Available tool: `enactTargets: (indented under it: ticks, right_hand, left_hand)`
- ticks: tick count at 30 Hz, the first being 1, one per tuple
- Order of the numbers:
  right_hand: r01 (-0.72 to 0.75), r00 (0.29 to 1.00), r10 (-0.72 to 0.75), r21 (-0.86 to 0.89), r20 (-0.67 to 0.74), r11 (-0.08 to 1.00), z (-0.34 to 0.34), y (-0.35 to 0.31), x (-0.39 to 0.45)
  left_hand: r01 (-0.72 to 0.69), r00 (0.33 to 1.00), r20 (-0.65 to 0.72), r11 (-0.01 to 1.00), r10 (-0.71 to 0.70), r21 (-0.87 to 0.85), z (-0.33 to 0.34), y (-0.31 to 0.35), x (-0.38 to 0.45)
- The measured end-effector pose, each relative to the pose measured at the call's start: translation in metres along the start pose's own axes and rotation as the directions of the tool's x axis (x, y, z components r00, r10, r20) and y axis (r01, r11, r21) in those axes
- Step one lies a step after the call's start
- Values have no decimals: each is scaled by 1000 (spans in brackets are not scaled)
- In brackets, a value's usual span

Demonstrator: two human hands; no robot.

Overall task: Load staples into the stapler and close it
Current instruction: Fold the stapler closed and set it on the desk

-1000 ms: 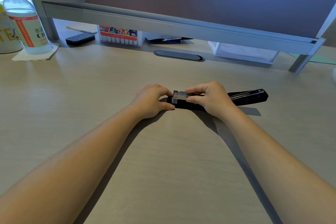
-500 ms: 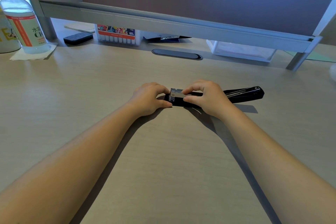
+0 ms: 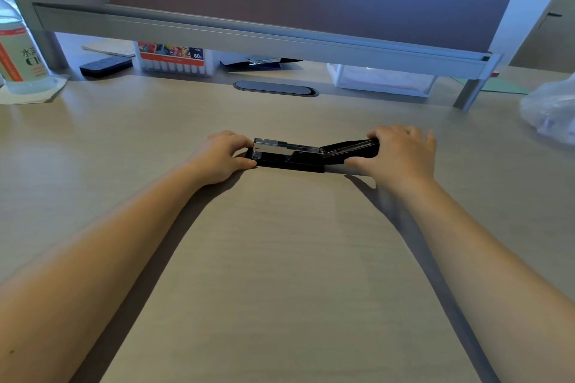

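Stapler (image 3: pixel 298 155) lies at the middle of the wooden desk (image 3: pixel 280 258), lengthwise from left to right, opened out flat at its hinge so that the metal magazine (image 3: pixel 281 148) faces up on the left half and the black top arm (image 3: pixel 351 149) stretches away to the right. In the head view, the only one here, the left hand (image 3: pixel 222 155) is curled against the front end of the base, thumb and fingers pinching it; a fair reading is that this pins the tool so it will not slide or tip. The right hand (image 3: pixel 401 155) has its fingers laid over the far end of the top arm and its thumb under it, a light grasp on that end, which sits slightly raised; this looks like the hold one takes to swing the arm back over the magazine. The channel of the magazine shows bright metal, but whether a strip of staples sits in it is too small to tell. If it does, loading is over and closing is the step in hand. Along the back of the desk, under a raised shelf (image 3: pixel 264 37), stand a case of markers (image 3: pixel 174 60) and a clear box (image 3: pixel 382 81) with pale, unclear contents; a water bottle (image 3: pixel 18 53) stands far left on a paper napkin, well apart from the work.
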State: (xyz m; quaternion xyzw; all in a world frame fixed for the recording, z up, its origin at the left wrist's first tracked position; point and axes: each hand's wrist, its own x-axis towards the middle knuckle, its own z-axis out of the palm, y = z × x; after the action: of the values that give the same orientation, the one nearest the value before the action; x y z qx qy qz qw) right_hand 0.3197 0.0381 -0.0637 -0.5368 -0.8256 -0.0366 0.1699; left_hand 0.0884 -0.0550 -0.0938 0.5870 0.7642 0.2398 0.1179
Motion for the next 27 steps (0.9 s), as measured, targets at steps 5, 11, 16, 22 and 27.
enactTargets:
  ticks: [5,11,16,22,27]
  right_hand:
    - [-110,994,100,512,48,852,3,6,1]
    - [-128,979,201,864,32,486,-2,4,3]
    - [-128,972,219,969,81,210,2,-11,11]
    - [-16,999,-20,940,25,342,5,-49,15]
    - [187,971,-233,796,-60,575,6,-72,18]
  left_hand:
    - [10,1000,-21,1000,-10,-14,2,0,-1]
    - [5,999,-33,999,-6,-33,3,-1,0]
    - [-10,999,-39,999,8,-50,3,-3,1]
    - [-8,999,-42,997,5,-82,3,-4,1]
    - [-8,999,-36,996,5,-93,3,-5,2]
